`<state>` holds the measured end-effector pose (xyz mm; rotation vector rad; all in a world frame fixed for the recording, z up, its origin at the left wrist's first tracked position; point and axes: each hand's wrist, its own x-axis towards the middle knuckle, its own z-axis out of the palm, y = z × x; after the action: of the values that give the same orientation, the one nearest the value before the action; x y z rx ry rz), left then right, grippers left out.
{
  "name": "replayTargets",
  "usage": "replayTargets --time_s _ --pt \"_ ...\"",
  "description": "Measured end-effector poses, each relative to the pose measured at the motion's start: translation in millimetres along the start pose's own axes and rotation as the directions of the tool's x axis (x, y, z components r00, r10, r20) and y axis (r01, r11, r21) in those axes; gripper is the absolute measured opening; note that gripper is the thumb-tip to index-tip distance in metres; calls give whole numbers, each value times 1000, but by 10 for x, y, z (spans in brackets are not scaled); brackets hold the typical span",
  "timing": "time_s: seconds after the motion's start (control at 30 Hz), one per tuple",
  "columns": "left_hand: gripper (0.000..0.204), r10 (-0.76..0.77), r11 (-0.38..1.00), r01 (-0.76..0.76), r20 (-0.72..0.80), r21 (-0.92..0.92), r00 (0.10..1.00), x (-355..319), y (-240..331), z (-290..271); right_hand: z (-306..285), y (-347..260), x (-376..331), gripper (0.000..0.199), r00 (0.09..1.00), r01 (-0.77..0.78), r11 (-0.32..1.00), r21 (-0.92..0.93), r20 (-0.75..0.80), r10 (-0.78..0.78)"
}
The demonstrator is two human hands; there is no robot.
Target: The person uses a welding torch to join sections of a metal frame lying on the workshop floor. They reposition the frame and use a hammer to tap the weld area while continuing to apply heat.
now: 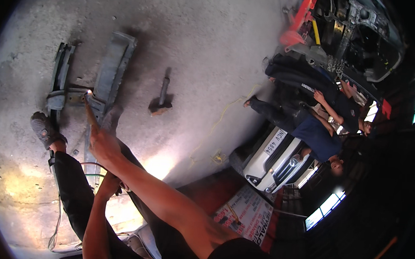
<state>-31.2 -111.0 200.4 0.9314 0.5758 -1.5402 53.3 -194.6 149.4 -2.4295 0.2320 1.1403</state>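
Note:
A grey metal car-body piece [114, 64] with two long arms and a crosspiece lies on the concrete floor at the left. Over its crosspiece my right hand [104, 146] is closed round a slim brown torch [91, 113], whose tip meets a small bright spot on the metal. Nearer to me, below the right wrist, my left hand [110, 186] is curled closed. Red and green hoses [93, 169] run up beside it; what its fingers hold is hidden. To the right of the metal piece, a short-handled hammer [163, 91] rests on the floor.
My shoe [46, 128] is close to the metal piece. A thin yellow cord [223, 114] crosses the floor. At the right, two people [317, 136] stand near a white vehicle [267, 157], a hanging chain [335, 66], a stripped car body and red equipment [297, 28]. A printed banner [247, 212] hangs behind.

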Motion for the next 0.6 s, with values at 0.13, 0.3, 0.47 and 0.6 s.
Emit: replayTargets --time_s 0.13,0.3,0.47,0.6 --pt "12 -64 998 64 33 -6 997 5 -5 -34 56 40 20 46 993 115 988 -103 -20 -117" --pt "16 -93 995 93 8 20 996 -10 22 -32 11 45 -52 51 997 74 997 8 8 -74" --pt "16 -85 996 85 2 7 996 21 -15 -32 -48 -12 -63 51 997 56 997 61 -54 -52" --pt "16 -55 998 56 36 -39 998 49 -79 -72 -34 24 -18 52 1000 12 994 109 5 -12"
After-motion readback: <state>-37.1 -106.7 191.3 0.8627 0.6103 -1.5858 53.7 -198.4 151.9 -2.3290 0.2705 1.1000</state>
